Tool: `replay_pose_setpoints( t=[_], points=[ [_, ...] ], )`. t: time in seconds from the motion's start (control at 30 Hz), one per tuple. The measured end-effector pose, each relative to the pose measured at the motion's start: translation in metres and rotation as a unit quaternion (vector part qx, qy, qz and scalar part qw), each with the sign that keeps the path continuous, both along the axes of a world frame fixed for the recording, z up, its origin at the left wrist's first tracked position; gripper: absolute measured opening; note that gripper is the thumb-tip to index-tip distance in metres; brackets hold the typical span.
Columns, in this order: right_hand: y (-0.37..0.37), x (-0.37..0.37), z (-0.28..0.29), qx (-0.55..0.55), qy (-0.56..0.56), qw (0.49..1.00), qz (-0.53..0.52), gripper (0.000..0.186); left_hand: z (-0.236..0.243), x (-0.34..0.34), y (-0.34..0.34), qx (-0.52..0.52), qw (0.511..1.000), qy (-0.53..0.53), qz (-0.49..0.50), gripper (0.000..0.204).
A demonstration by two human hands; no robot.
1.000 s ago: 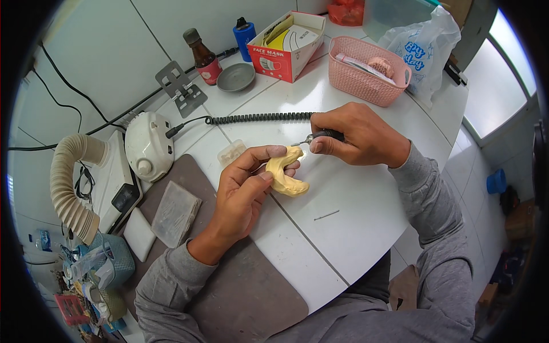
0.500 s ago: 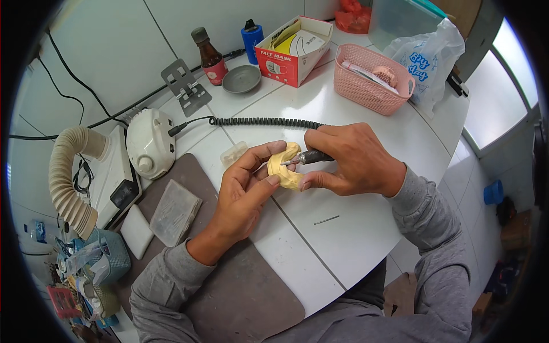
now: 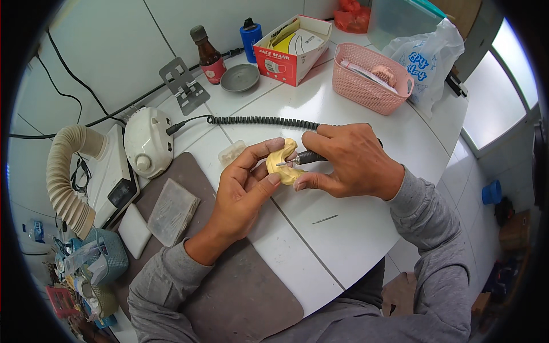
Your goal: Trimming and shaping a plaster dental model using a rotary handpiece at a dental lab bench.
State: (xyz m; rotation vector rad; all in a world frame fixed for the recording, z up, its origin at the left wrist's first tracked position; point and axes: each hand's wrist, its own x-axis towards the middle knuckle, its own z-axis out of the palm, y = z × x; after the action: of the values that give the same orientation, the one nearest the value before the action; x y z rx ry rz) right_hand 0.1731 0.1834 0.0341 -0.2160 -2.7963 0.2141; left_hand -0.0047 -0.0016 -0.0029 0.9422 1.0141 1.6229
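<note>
A yellow horseshoe-shaped dental cast (image 3: 277, 174) is pinched between the thumb and fingers of my left hand (image 3: 240, 191), above the white tiled table. My right hand (image 3: 357, 163) grips a dark rotary handpiece (image 3: 310, 156), its metal bur pointing left at the cast's inner curve. The right thumb rests at the cast's near edge. Whether the bur is spinning cannot be made out. From the handpiece a black coiled cord (image 3: 257, 120) runs to a white motor unit (image 3: 148, 143) with a knob. A thin loose bur (image 3: 325, 219) lies on the tiles below my right hand.
At left stand a ribbed beige hose (image 3: 67, 177), a clear flat box (image 3: 173, 211) on a brown mat (image 3: 246, 286), and a crowded blue basket (image 3: 114, 257). Along the back are a brown bottle (image 3: 210, 57), grey dish (image 3: 240, 78), mask box (image 3: 286, 63) and pink basket (image 3: 366, 86).
The bur's tip has shifted slightly left over the cast, and the cast has tilted a little in my left hand. Both hands keep their hold.
</note>
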Motion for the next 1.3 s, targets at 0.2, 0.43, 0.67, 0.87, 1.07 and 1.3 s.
replay_pose_setpoints(
  t=[0.2, 0.43, 0.67, 0.87, 1.07, 1.3],
  points=[
    [-0.0002, 0.0013, 0.0003, 0.006, 0.002, 1.000, -0.002, 0.075, -0.0034, -0.0027, -0.0007, 0.006, 1.000, -0.003, -0.014, 0.055],
    [-0.0003, 0.0014, 0.0015, 0.002, -0.009, 1.000, -0.005, 0.073, -0.0034, -0.0031, -0.0010, 0.006, 1.000, 0.012, -0.011, 0.056],
    [0.0008, 0.0018, -0.0018, 0.002, 0.001, 1.000, 0.001, 0.072, -0.0037, -0.0037, -0.0004, 0.006, 1.000, 0.011, -0.015, 0.056],
    [0.0016, 0.0014, -0.0011, -0.002, 0.001, 1.000, 0.007, 0.071, -0.0017, -0.0029, -0.0006, 0.008, 1.000, 0.019, -0.017, 0.056],
    [0.0018, 0.0017, -0.0009, 0.004, 0.006, 1.000, 0.010, 0.070, -0.0017, -0.0019, -0.0004, 0.012, 1.000, 0.017, -0.015, 0.055],
    [0.0020, 0.0014, -0.0020, 0.005, 0.014, 1.000, 0.013, 0.070, -0.0014, -0.0019, -0.0010, 0.007, 1.000, 0.019, -0.013, 0.055]
  ],
)
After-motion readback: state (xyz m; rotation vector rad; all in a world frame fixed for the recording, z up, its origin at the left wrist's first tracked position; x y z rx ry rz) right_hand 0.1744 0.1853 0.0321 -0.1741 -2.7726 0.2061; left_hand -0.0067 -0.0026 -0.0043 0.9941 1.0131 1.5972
